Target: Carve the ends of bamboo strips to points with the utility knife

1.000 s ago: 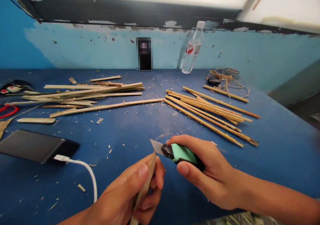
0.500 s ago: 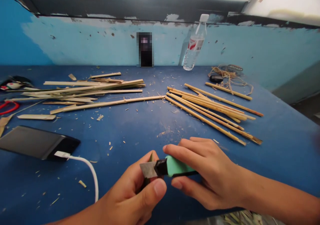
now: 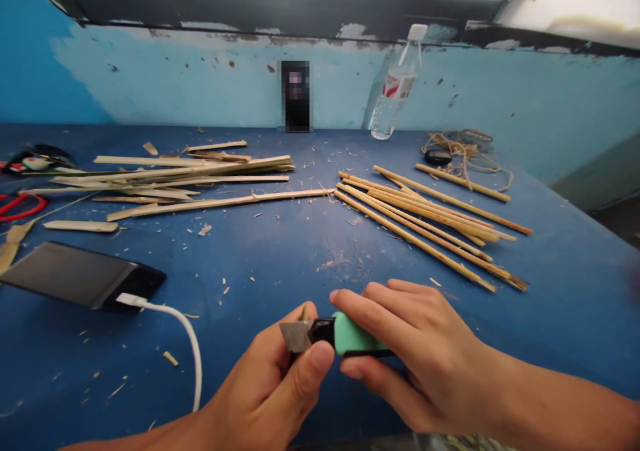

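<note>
In the lower middle of the head view, my right hand (image 3: 415,344) is wrapped around a utility knife (image 3: 360,334) with a mint-green and black handle. Its short grey blade (image 3: 296,336) sticks out to the left. My left hand (image 3: 280,377) is closed around a narrow greenish strip (image 3: 305,313), probably bamboo; only its tip shows above the fingers and most is hidden. The blade lies across the strip, between my left thumb and fingers. The thumb appears right against the knife's black nose.
Split bamboo strips (image 3: 200,171) lie at the left on the blue table (image 3: 280,251); thin round sticks (image 3: 420,217) lie at the right. A phone (image 3: 75,274) with a white cable (image 3: 187,337), red-handled scissors (image 3: 25,205), a water bottle (image 3: 395,97) and tangled string (image 3: 465,151) surround them.
My left thumb has moved up closer to the knife's nose and blade. The knife stays almost in place at the strip. The whole view has shifted slightly.
</note>
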Tool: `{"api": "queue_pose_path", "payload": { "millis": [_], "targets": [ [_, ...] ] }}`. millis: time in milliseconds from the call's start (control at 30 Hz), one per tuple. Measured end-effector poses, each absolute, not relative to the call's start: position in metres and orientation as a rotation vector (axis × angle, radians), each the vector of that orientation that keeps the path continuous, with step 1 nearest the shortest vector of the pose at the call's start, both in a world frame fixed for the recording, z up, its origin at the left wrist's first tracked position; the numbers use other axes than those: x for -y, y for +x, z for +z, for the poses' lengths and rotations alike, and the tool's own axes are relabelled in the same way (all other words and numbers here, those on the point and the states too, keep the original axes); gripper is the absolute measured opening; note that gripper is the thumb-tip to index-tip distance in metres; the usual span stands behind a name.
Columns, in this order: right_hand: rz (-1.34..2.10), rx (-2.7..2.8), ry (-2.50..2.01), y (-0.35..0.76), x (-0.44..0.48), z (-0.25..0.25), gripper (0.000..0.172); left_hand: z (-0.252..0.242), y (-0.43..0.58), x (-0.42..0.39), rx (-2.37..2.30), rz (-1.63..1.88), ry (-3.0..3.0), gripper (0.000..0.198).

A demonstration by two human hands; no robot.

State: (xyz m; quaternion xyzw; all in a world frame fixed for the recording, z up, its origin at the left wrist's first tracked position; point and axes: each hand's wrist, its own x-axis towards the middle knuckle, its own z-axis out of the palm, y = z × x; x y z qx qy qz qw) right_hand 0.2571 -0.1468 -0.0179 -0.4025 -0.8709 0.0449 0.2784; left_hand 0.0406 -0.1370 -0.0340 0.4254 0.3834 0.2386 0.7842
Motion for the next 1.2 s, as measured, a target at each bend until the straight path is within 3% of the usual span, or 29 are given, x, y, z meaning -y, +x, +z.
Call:
{"api": "queue_pose_path", "payload": {
  "millis": [433, 633, 867, 1033, 1200],
  "targets": [
    [0.344, 2.293, -1.165, 0.263, 0.140, -0.027, 0.035, -0.031, 0.036, 0.118, -0.828, 0.286, 0.903, 0.055],
    [0.250, 2.319, -1.108, 0.260, 0.146, -0.022, 0.036, -0.030, 0.033, 0.120, -0.789, 0.277, 0.910, 0.058],
    [0.220, 2.338, -1.113, 0.259, 0.146, -0.020, 0.035, -0.034, 0.043, 0.122, -0.660, 0.430, 0.830, 0.045],
    [0.180, 2.302, -1.155, 0.257, 0.145, -0.020, 0.034, -0.035, 0.045, 0.123, -0.752, 0.372, 0.827, 0.062],
    [0.214, 2.333, -1.134, 0.259, 0.145, -0.021, 0.034, -0.033, 0.038, 0.121, -0.828, 0.361, 0.881, 0.056]
  ]
}}
